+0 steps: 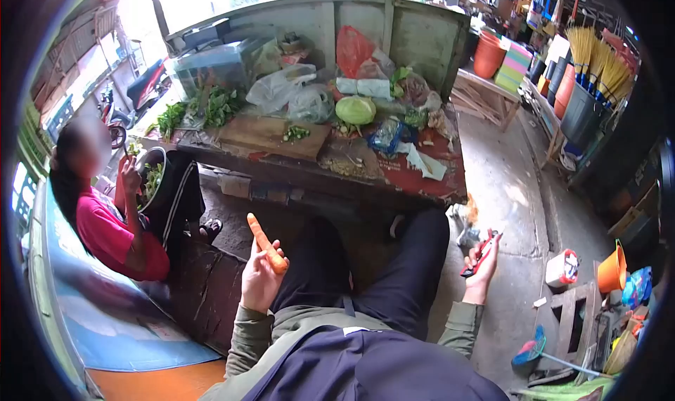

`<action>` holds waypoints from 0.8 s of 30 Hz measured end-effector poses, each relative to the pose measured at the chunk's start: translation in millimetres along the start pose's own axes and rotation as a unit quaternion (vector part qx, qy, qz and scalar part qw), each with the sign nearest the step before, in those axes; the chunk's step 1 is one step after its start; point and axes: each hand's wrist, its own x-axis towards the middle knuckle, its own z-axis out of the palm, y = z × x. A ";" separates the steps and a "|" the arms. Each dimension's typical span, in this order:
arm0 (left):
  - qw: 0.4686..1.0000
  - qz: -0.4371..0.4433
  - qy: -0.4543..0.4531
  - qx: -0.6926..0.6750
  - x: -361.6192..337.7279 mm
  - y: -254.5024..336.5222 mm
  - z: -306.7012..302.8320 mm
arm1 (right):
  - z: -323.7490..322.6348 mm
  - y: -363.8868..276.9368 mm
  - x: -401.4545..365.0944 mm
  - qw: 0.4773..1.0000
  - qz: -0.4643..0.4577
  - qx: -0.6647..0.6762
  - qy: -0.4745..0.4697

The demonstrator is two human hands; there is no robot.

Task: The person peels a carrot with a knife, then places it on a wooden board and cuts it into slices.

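In the head view, my left hand [261, 280] is closed around the thick end of an orange carrot [261, 238], its thin end pointing up and away. My right hand [484, 267], well apart on the right, grips a red peeler with black parts [481, 252]; the fingers partly hide it. Both hands are in front of the cluttered table. On that table, a wooden chopping board [271, 135] bears chopped greens [296, 132]. Beyond it lie a pale green cabbage [355, 110] and plastic bags [281, 88].
A person in a pink shirt [112, 225] sits at the left beside a tub of greens [152, 179]. Leafy greens [219, 106] lie on the table's left. An orange bucket [612, 269] and a white container [561, 268] stand low on the right. Brooms [599, 62] fill a grey bin.
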 end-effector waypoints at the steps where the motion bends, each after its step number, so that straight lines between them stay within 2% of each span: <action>1: 1.000 0.008 0.014 0.011 -0.3 -1.5 3.1 | 15.9 3.8 5.9 0.999 0.015 -0.033 0.005; 2: 1.000 0.014 0.022 -0.007 -1.0 -2.1 8.5 | 22.2 16.5 20.9 0.999 0.001 -0.038 -0.025; 3: 1.000 0.026 0.007 -0.006 4.9 -11.3 32.9 | 41.7 2.4 34.1 0.999 0.015 0.001 -0.031; 4: 0.999 0.026 0.027 -0.016 6.1 -12.7 47.6 | 54.1 4.2 43.8 0.997 0.006 0.001 -0.082; 7: 0.998 -0.002 0.052 -0.037 7.5 -17.8 70.1 | 90.7 3.9 52.9 0.985 -0.005 0.013 -0.173; 9: 0.997 -0.034 0.021 -0.067 20.1 -19.6 60.9 | 103.7 19.4 73.1 0.984 0.019 -0.032 -0.172; 11: 0.997 -0.046 0.052 -0.041 38.8 -26.9 59.2 | 130.0 27.1 67.0 0.985 0.024 -0.029 -0.168; 13: 0.995 -0.083 0.031 -0.049 59.0 -33.1 59.0 | 155.9 38.2 66.4 0.984 0.030 -0.053 -0.165; 14: 0.993 -0.104 0.049 -0.035 70.6 -35.3 62.7 | 172.5 40.8 63.9 0.984 0.032 -0.061 -0.162; 17: 0.990 -0.140 -0.026 0.000 124.4 -50.1 66.8 | 215.3 54.3 76.7 0.976 0.012 -0.007 -0.219; 19: 0.988 -0.144 -0.058 -0.006 178.0 -67.6 75.6 | 250.6 55.1 86.0 0.978 -0.007 -0.035 -0.205; 21: 0.988 -0.134 0.039 0.064 231.4 -90.0 96.5 | 276.2 62.3 104.7 0.968 -0.026 -0.097 -0.232; 24: 0.986 -0.112 0.023 0.120 296.1 -112.1 110.7 | 302.3 77.6 137.1 0.957 -0.037 -0.165 -0.234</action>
